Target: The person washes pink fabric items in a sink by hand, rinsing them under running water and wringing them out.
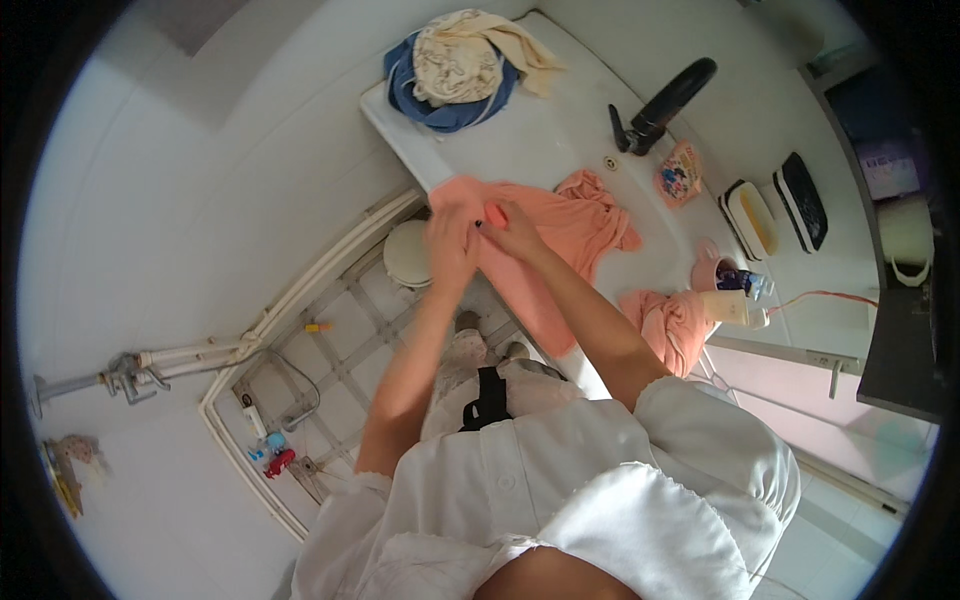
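Note:
A wet-looking pink cloth lies in the white sink, with a smooth pink stretch of it running along the front rim toward me. On its left end my left hand rests flat, fingers stretched out and slightly smeared by motion. My right hand is closed beside it, fingers around a small orange-red bar that looks like soap; most of it is hidden by the fingers. Its thumb side nearly meets my left hand.
A blue basin heaped with cream patterned cloth stands at the sink's far left. A black faucet rises at the back, near a pink pouch. Another pink cloth, a pink cup and a soap dish are on the right.

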The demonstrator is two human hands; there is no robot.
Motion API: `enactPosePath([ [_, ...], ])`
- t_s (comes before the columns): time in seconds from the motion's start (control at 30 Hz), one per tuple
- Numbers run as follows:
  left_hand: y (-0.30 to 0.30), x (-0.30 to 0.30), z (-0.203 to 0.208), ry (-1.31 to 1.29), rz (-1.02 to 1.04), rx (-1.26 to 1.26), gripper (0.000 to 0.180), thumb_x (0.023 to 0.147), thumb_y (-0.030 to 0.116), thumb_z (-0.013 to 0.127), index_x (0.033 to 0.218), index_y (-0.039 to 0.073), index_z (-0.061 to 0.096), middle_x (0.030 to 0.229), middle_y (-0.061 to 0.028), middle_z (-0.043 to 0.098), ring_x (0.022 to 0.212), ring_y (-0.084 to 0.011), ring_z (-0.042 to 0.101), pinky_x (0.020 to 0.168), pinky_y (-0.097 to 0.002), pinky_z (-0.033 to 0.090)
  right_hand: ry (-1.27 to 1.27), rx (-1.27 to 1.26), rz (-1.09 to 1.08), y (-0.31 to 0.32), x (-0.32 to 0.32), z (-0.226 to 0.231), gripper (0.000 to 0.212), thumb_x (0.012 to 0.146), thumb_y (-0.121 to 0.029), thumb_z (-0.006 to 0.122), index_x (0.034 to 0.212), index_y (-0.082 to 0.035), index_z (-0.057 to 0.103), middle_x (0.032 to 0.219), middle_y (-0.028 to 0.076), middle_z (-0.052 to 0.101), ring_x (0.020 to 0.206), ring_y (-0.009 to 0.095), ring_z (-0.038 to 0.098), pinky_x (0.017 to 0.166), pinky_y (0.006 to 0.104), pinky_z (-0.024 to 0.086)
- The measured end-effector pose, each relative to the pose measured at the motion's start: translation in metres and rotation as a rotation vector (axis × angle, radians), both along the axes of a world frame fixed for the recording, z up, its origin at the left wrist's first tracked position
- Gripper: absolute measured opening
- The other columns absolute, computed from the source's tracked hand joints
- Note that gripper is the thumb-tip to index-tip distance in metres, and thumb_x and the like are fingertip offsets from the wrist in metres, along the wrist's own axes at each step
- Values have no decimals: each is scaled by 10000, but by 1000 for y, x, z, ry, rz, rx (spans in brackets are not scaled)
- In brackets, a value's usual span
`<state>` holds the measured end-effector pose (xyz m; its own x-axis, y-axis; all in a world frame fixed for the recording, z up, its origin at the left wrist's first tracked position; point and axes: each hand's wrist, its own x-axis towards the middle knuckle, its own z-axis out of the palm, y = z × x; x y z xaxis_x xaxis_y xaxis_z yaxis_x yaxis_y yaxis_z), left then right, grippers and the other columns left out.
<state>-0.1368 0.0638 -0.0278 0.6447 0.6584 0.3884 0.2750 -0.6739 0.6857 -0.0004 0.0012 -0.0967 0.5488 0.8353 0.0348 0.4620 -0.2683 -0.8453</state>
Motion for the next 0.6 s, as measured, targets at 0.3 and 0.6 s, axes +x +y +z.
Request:
enactPosePath([
  [0.3,58,37,-49,440,-288,421,425,780,351,455,1111,91,522,1222,-68,447,1194,-211,324,979,-439,192,-75,14,-82,-81,-31,15,429,687,-267,582,1010,5,506,976,196,510,922,346,478,799,381,388],
  [0.6,54,37,-45,154,-290,295,364,718,163,423,1032,40,560,1132,-92,513,1127,-260,397,962,-429,218,25,-86,-290,36,-13,19,246,748,-197,502,875,11,529,900,207,535,856,360,501,739,395,409],
])
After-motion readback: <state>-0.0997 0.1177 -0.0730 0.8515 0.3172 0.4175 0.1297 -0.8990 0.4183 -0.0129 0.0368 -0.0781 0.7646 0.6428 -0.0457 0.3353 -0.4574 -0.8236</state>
